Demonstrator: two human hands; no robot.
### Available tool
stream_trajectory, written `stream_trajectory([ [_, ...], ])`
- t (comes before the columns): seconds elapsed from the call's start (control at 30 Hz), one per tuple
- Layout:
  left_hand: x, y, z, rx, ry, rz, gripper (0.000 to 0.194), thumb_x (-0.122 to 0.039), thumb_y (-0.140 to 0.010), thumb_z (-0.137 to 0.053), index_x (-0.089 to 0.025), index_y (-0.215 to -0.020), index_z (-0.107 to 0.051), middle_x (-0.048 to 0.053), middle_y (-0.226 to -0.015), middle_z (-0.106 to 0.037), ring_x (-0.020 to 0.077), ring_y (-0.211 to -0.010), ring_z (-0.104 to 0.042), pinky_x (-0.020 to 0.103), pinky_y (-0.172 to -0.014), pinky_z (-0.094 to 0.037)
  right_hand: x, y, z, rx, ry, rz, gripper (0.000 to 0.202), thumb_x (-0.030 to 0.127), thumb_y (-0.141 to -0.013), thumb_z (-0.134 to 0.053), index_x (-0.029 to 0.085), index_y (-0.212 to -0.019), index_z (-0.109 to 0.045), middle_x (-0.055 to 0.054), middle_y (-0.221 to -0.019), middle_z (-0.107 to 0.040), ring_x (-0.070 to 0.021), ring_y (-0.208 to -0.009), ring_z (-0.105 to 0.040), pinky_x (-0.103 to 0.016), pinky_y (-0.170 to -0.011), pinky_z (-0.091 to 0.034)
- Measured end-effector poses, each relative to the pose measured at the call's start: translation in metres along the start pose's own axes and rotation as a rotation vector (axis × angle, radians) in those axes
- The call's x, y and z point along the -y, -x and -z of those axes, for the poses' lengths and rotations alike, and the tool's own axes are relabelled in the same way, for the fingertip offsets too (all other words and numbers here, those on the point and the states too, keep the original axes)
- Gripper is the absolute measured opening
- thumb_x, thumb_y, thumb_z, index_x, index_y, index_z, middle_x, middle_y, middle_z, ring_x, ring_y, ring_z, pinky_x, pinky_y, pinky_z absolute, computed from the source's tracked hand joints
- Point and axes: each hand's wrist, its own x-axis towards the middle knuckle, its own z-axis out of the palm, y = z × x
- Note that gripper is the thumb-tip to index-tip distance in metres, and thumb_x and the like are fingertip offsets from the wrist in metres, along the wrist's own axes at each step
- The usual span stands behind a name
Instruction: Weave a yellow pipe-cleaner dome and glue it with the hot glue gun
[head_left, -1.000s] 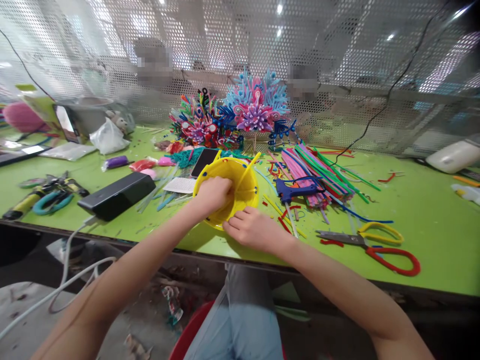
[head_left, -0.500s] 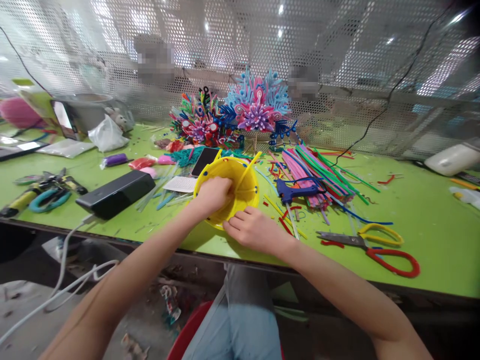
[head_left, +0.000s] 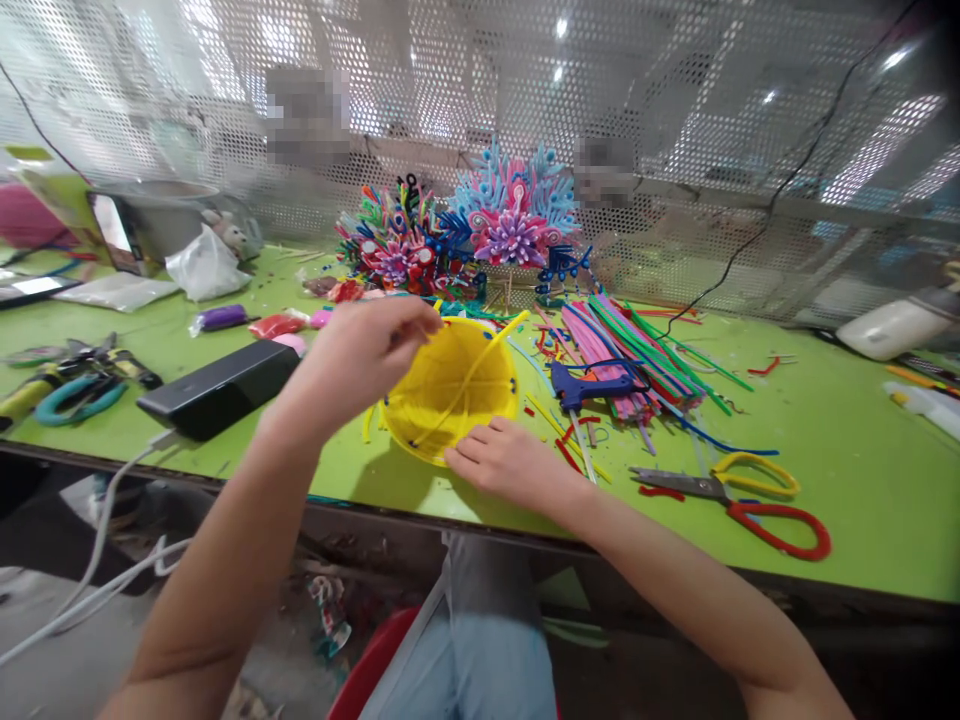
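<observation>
A yellow bowl-shaped basket with small blue dots around its rim is tipped toward me on the green table. A yellow pipe cleaner sticks up past its far right rim, and thin yellow strands cross the inside. My right hand grips the near rim, fingers curled over the edge. Above the basket's upper left rim is my left hand, its fingers bent together; anything between the fingertips is hidden.
Right of the basket lie a blue glue gun, a bundle of coloured pipe cleaners and scissors. A black box with a white cable and pliers lie to the left. Fuzzy flower pieces stand behind.
My left hand has come out of the basket, moving up and left to above its rim. My right hand still holds the near rim.
</observation>
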Motion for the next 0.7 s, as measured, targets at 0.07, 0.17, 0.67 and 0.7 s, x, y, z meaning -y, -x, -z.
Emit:
stream_trajectory([
  [0.07,0.007,-0.014,0.011,-0.116,0.028,0.018,0.029,-0.02,-0.085,-0.044,-0.019,-0.099,-0.069,0.003,-0.085,-0.072,0.0187,-0.081,-0.065,0.031,-0.083,-0.046,-0.001,0.001,0.0,0.003,0.003,0.0,0.015,0.015,-0.098,-0.048,0.013,-0.103,-0.061,-0.005,-0.087,-0.069,-0.0175,-0.081,-0.059,-0.033,-0.068,-0.032],
  [0.17,0.03,-0.044,0.002,-0.214,0.135,0.069,0.028,-0.015,-0.084,-0.042,-0.017,-0.096,-0.066,0.002,-0.079,-0.066,0.0174,-0.079,-0.06,0.032,-0.08,-0.045,-0.004,0.004,0.0,-0.026,0.034,-0.007,0.014,0.016,-0.098,-0.048,0.014,-0.1,-0.062,-0.005,-0.086,-0.069,-0.0172,-0.081,-0.059,-0.034,-0.071,-0.033],
  [0.67,0.091,-0.06,-0.065,0.167,1.232,0.17,0.039,-0.048,-0.068,-0.081,-0.017,-0.091,-0.07,0.008,-0.101,-0.075,0.0168,-0.095,-0.068,0.024,-0.075,-0.051,-0.038,0.023,0.008,-0.158,-0.013,-0.14,0.029,0.004,-0.088,-0.051,0.017,-0.106,-0.07,-0.006,-0.097,-0.076,-0.0172,-0.094,-0.064,-0.039,-0.098,-0.035],
  [0.7,0.091,-0.06,-0.065,0.163,1.221,0.166,0.039,-0.048,-0.069,-0.08,-0.017,-0.089,-0.069,0.008,-0.102,-0.075,0.0166,-0.095,-0.068,0.024,-0.076,-0.051,-0.037,0.021,0.008,-0.16,-0.022,-0.141,0.028,0.005,-0.089,-0.051,0.018,-0.106,-0.07,-0.006,-0.096,-0.076,-0.017,-0.094,-0.065,-0.039,-0.098,-0.036],
])
